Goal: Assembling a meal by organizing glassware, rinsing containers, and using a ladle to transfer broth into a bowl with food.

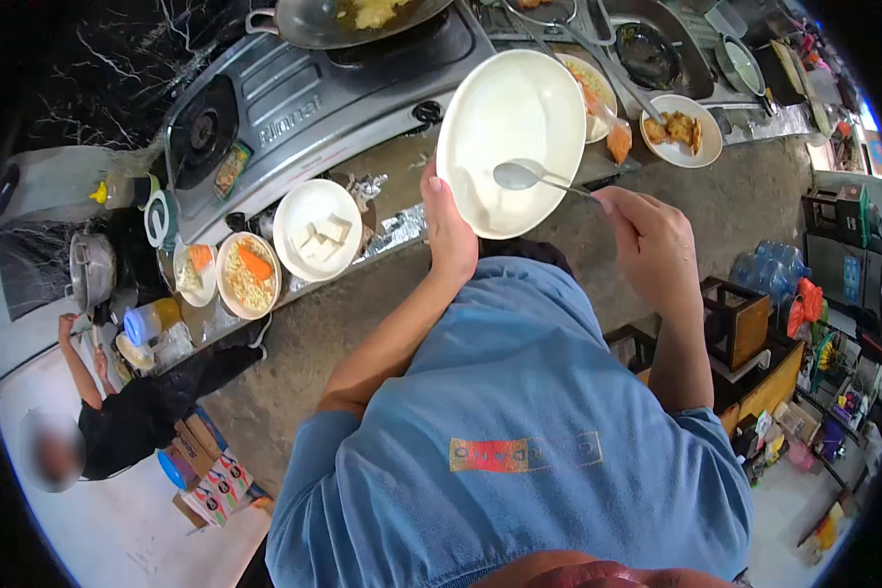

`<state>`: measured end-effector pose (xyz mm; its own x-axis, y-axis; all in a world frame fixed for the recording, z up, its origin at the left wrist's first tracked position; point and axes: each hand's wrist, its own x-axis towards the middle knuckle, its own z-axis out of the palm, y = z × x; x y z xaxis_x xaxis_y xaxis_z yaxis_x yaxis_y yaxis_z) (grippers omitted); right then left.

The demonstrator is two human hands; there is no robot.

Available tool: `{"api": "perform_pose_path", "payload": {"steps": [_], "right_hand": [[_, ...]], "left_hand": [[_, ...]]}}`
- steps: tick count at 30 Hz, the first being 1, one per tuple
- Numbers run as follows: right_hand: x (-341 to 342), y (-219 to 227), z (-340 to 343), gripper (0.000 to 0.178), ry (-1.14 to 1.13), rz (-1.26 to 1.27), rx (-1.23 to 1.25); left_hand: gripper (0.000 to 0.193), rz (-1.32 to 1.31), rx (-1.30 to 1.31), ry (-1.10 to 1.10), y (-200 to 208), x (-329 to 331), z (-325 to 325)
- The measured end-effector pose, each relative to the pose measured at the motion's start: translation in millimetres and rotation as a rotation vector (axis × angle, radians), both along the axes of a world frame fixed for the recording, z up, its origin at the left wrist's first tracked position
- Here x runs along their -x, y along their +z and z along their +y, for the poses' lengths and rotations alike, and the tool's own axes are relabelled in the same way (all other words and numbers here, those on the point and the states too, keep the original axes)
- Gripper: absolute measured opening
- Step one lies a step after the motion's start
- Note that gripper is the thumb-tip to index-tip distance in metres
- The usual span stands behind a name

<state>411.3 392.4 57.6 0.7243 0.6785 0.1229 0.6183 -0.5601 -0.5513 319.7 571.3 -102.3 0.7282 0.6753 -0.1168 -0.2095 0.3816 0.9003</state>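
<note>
My left hand (pixel 449 225) grips the rim of a cream-white bowl (pixel 508 93) with the thumb over its edge. The bowl is tilted, and a pale smear shows low on its inner wall; I cannot make out whether it holds liquid. In my right hand (pixel 660 240) the handle of a metal spoon (pixel 516 175) is pinched between thumb and fingers. The spoon's head is inside the bowl; whether it touches the wall is unclear.
A frying pan (pixel 314 27) with yellowish food stands on the gas stove (pixel 294 122). White blocks lie on a plate (pixel 289 208), beside a bowl of shredded food and carrot (pixel 255 263). A bowl of fried pieces (pixel 708 147) stands right. Another person (pixel 132 431) works at left.
</note>
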Motion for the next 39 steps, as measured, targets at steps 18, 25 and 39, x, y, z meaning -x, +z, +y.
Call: {"api": "perform_pose_path", "payload": {"steps": [18,25,39], "right_hand": [[-19,-35,-24,0.031,-0.485,0.489,-0.207],[-193,-120,58,0.049,-0.319,0.010,0.259],[-265,-203,143,0.042,-0.052,0.231,0.384]], "left_hand": [[0.047,0.181,0.267,-0.226,21,31,29],[0.053,0.275,0.135,-0.131,23,60,38],[0.056,0.294,0.145,0.208,62,44,2]]}}
